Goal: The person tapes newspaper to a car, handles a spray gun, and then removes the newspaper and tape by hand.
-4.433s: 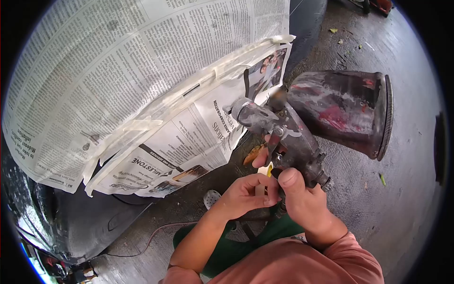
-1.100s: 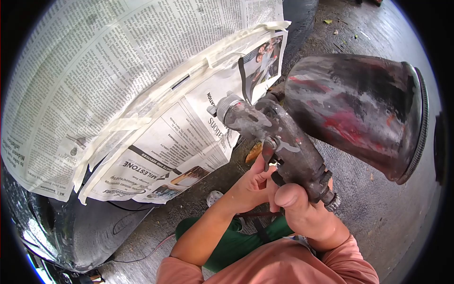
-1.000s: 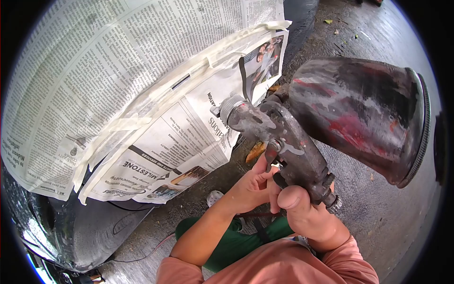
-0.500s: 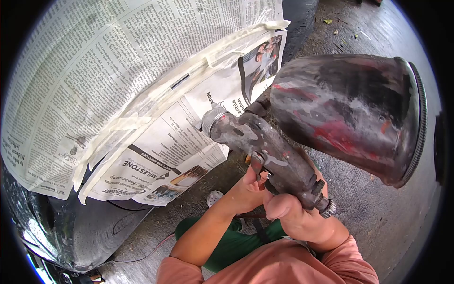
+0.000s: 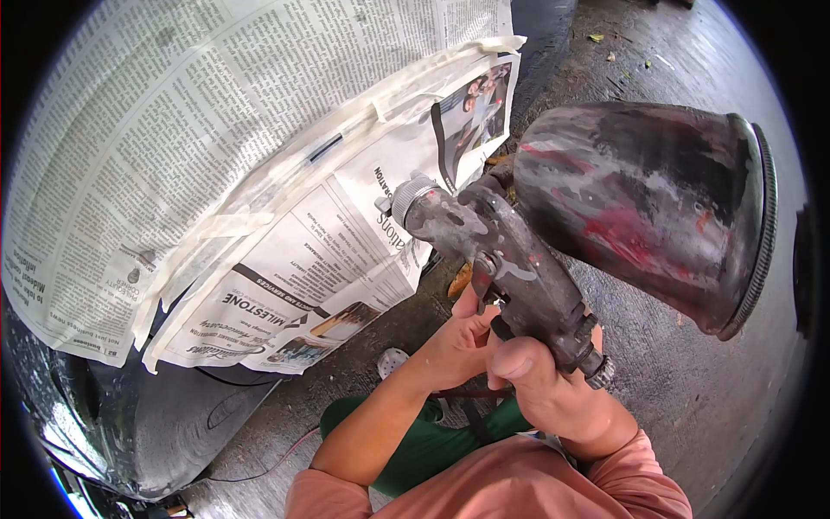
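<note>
A paint-smeared spray gun (image 5: 510, 259) with a large metal cup (image 5: 640, 216) is held up in front of my body. My right hand (image 5: 553, 394) is wrapped round its handle from behind, the thumb resting near the rear knob. Close by the trigger, my left hand (image 5: 458, 346) has its fingers closed at the gun's underside; part of its grip is hidden. The nozzle (image 5: 415, 197) points toward a newspaper sheet (image 5: 320, 268) taped onto a dark, glossy car body panel (image 5: 112, 424).
More newspaper (image 5: 199, 112) covers the upper panel, joined by strips of masking tape (image 5: 233, 227). A narrow dark slit shows between the sheets. Rough concrete floor (image 5: 683, 389) lies to the right, with a few leaves. A thin hose or cord (image 5: 268, 467) runs across the floor at lower left.
The spray gun has shifted slightly right, its nozzle moving away from the taped newspaper. Both hands stay on it, and my right thumb now shows more plainly.
</note>
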The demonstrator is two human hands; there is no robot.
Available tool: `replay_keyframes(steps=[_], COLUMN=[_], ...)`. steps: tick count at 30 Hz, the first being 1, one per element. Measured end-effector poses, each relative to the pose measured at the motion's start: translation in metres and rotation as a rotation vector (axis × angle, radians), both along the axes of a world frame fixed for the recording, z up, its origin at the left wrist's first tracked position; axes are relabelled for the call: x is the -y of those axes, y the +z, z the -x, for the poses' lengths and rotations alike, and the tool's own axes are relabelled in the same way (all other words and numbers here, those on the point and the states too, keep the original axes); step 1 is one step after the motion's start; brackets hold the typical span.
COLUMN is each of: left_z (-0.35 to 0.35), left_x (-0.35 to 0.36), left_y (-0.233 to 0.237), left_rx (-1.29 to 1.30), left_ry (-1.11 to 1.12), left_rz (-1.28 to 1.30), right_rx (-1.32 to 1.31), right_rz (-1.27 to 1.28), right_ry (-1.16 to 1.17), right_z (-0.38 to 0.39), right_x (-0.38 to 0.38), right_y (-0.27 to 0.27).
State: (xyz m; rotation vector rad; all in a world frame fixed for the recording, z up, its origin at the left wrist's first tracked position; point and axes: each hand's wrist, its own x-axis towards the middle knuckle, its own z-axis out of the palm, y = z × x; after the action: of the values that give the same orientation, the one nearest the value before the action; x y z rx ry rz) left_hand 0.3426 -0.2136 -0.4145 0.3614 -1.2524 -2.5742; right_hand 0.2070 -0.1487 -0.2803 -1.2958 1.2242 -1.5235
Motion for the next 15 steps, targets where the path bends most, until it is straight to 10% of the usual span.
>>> replay_keyframes(steps=[15], left_z=[-0.001], left_x=[-0.005], left_y=[-0.015], left_rx=[0.037], left_ry=[-0.011], left_rz=[-0.022], right_rx=[0.055], right_rz=[0.019], right_ry=[-0.02], right_z=[-0.005], right_x=[0.006], right_y=[0.0])
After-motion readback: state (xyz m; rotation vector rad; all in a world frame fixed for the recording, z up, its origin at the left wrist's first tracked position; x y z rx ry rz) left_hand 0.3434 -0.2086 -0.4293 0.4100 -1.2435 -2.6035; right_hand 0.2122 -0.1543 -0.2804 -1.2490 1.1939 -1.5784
